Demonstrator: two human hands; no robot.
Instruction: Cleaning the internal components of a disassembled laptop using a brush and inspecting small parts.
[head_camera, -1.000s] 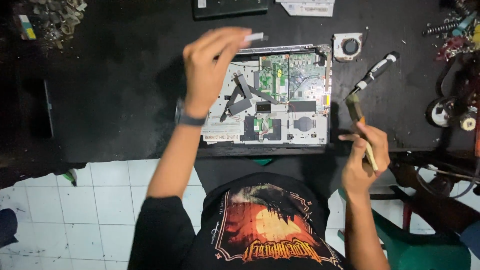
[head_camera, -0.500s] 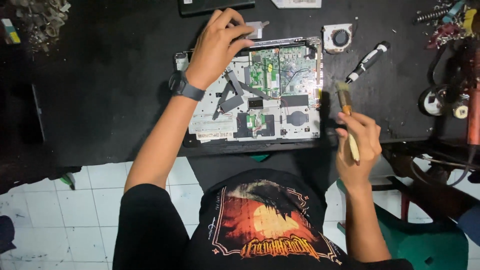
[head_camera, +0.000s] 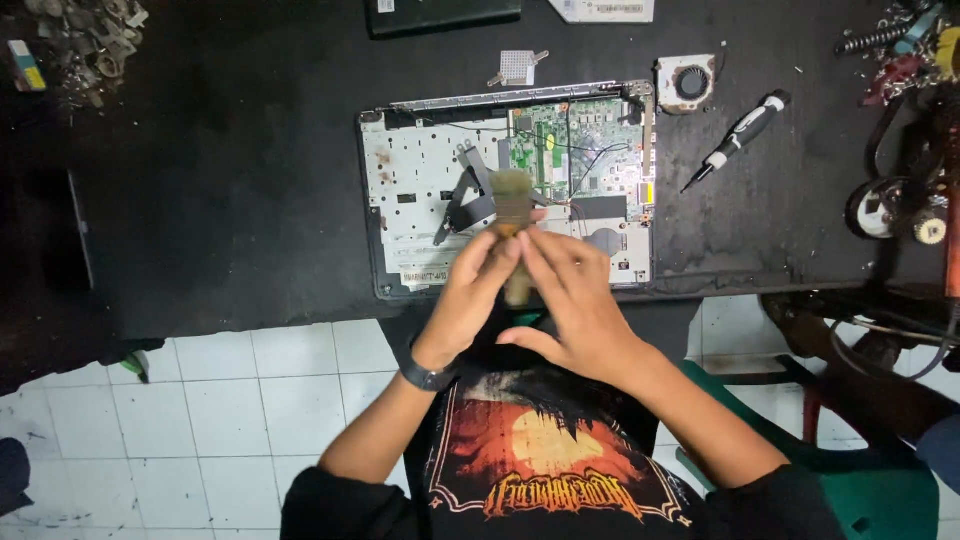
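Note:
An opened laptop base with a green circuit board lies on the black table. Both my hands meet over its front edge. My left hand and my right hand together hold a small paintbrush, its bristle head pointing away from me over the laptop's middle. A small silver heat sink piece lies on the table just beyond the laptop.
A round cooling fan and a black-and-white screwdriver lie right of the laptop. A dark flat device sits at the table's far edge. Loose parts clutter the far left corner and the right side. White floor tiles show below.
My left hand left the silver piece beyond the laptop and came back to me. My right hand carried the brush from the right side to the middle, where both hands now hold it.

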